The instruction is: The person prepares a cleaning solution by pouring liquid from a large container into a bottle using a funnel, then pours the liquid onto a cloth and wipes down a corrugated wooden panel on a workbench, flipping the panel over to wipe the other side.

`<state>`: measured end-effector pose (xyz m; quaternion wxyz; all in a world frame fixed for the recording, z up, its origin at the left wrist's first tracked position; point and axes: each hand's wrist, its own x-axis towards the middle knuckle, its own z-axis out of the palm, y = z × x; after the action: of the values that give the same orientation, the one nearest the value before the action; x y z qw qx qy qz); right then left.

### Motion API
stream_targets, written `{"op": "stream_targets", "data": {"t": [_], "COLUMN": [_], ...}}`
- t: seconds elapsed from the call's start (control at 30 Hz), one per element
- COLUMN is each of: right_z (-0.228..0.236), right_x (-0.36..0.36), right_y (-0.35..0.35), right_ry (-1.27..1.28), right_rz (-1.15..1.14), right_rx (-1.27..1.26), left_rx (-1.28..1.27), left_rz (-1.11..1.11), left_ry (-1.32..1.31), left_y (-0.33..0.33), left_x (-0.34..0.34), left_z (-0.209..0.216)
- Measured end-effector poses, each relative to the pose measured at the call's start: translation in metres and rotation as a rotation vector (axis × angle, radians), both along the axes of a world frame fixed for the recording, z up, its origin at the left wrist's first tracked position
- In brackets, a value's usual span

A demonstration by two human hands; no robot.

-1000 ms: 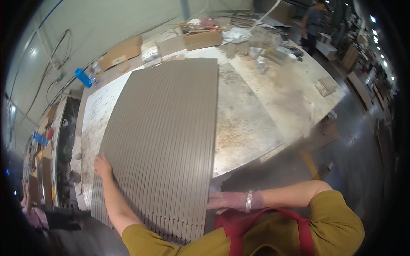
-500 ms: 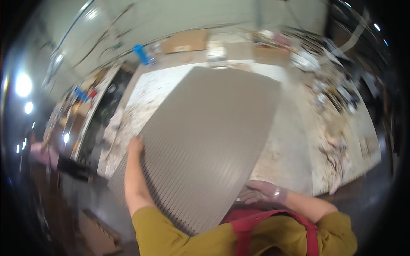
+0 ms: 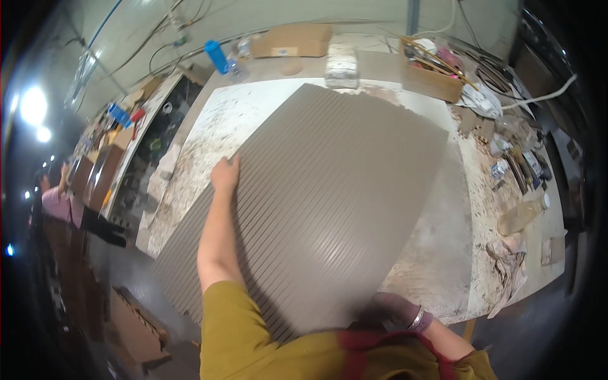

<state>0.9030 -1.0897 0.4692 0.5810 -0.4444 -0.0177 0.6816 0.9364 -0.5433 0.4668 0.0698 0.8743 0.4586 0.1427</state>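
One large, grey-brown ribbed panel [image 3: 329,209] lies askew on a pale worktable [image 3: 237,111], directly in front of the person. Its long axis, along which the grooves appear to run, slants from near left to far right; lens curvature bends the edges. The left hand [image 3: 225,175] sits on the panel's left long edge, part-way along it, and appears narrowed over that edge in a hold, its fingertips mostly hidden. The right hand [image 3: 399,308], nearer the body, is at the right side of the panel's near end. It is dark and blurred at the fingers, so whether it grips or merely touches cannot be told. The panel thus extends ahead and to the right of the left hand, and ahead and to the left of the right hand.

Edges and room: the near-left corner projects past the table edge above the floor. Bare tabletop borders both long sides, as a stained white strip at left and a grey strip at right. The far end is more confined: a pale stack [image 3: 342,65] stands just beyond it, and an open cardboard box [image 3: 432,84] lies near the far-right corner. Farther right, beyond the grey strip, are a clear bottle [image 3: 520,216] and a crumpled cloth [image 3: 506,258].
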Motion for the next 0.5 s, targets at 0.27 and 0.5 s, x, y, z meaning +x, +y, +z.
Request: {"op": "stream_targets", "data": {"t": [0.27, 0.5], "right_z": [-0.051, -0.011], "right_x": [-0.021, -0.016], "right_y": [-0.025, 0.000], "right_ry": [-0.203, -0.840], "right_rz": [-0.129, 0.375], "right_rx": [0.321, 0.080], "left_rx": [-0.014, -0.112], "left_rz": [-0.080, -0.256], "left_ry": [0.066, 0.172], "left_y": [-0.024, -0.052], "left_x": [0.037, 0.100], "left_z": [0.009, 0.022]}}
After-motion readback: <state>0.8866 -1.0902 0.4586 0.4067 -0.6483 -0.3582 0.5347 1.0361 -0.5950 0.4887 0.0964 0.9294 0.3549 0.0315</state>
